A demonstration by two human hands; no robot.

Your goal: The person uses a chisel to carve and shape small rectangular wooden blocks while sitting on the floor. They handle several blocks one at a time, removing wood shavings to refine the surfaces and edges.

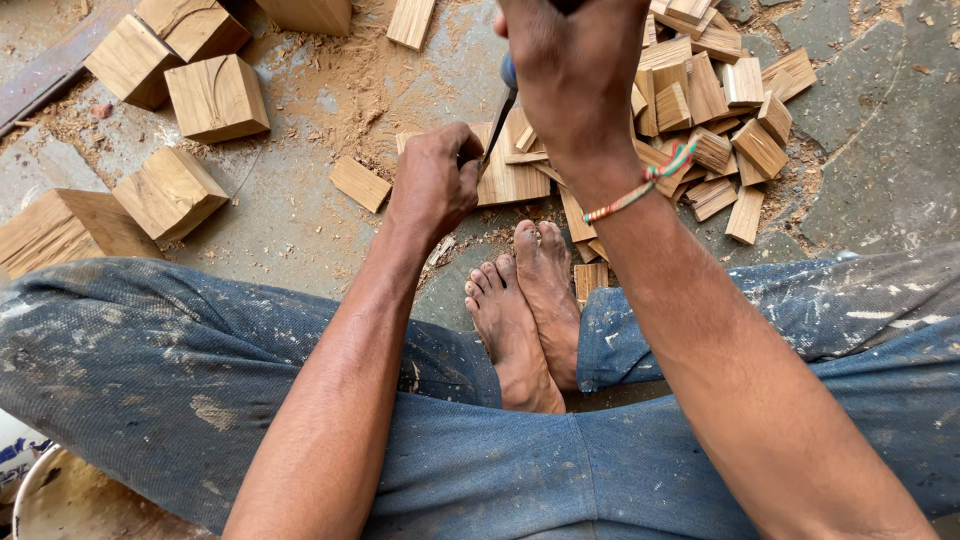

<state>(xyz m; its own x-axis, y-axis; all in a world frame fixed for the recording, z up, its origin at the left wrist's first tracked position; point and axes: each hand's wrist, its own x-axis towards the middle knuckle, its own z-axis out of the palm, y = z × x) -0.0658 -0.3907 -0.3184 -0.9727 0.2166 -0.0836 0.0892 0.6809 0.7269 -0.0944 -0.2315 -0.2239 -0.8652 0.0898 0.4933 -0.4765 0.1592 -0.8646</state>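
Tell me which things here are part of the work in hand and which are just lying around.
In use:
- chisel gripped by right hand
- flat wood piece steadied by left hand

Lying about:
- large wood blocks at upper left
- pile of small cut pieces on the right
- sawdust
- white bucket, bottom left

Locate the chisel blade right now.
Head view, upper centre: the chisel slants down from the right hand to the wood piece steadied by the left hand, just above the bare feet.
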